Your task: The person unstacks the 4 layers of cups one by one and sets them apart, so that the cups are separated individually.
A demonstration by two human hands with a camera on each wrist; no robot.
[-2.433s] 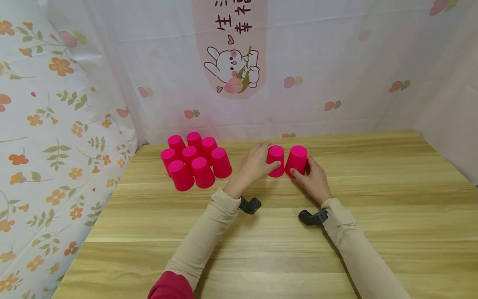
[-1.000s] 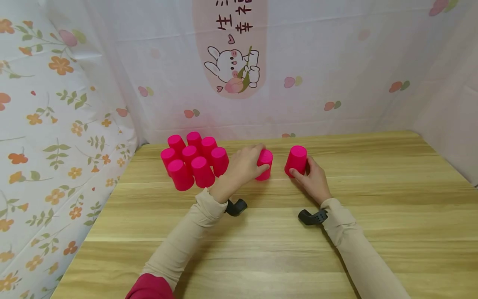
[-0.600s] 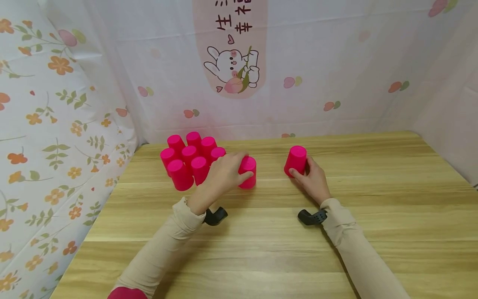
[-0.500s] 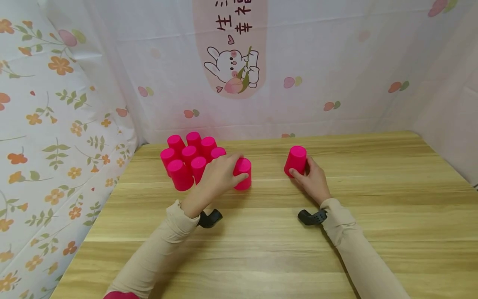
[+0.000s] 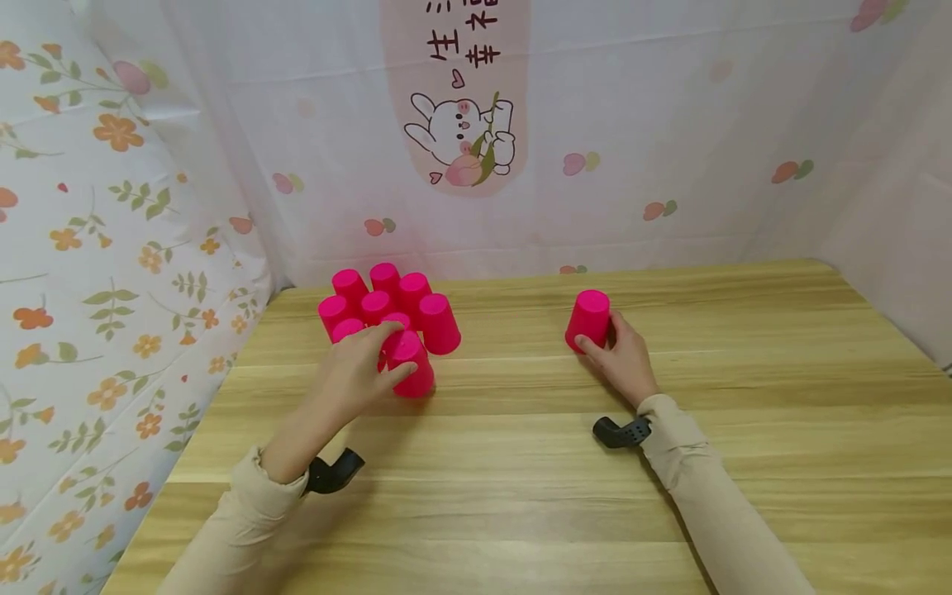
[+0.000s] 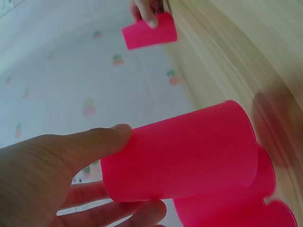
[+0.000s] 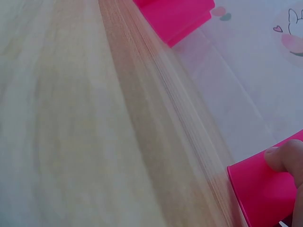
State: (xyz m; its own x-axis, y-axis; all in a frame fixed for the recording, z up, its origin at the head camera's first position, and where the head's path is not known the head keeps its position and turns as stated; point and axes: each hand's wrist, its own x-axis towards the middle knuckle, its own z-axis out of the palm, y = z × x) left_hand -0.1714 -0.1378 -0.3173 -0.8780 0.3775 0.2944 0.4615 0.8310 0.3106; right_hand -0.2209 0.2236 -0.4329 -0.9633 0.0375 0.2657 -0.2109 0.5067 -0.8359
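Observation:
Upside down in my left hand point(image 5: 349, 376) is a bright pink cup point(image 5: 415, 382), gripped between thumb and fingers. It is at the front of a cluster of matching upturned cups point(image 5: 440, 326) and hides part of the nearest ones. In the left wrist view the held cup point(image 6: 180, 156) has its rim a little off the table, with a shadow beside it. Farther right, another pink cup point(image 5: 591, 318) stands upside down on the table, and my right hand point(image 5: 625, 364) holds its lower right side, thumb in front.
The wooden table point(image 5: 521, 479) runs back to a white printed cloth point(image 5: 669, 124). A flowered cloth point(image 5: 119, 330) hangs along the left edge. A black wrist mount point(image 5: 335, 471) sits on the left wrist and a similar mount point(image 5: 623, 432) on the right.
My left hand has carried its cup from beside the right-hand cup leftward and nearer me, to the front of the cluster. The right hand and its cup have stayed in place.

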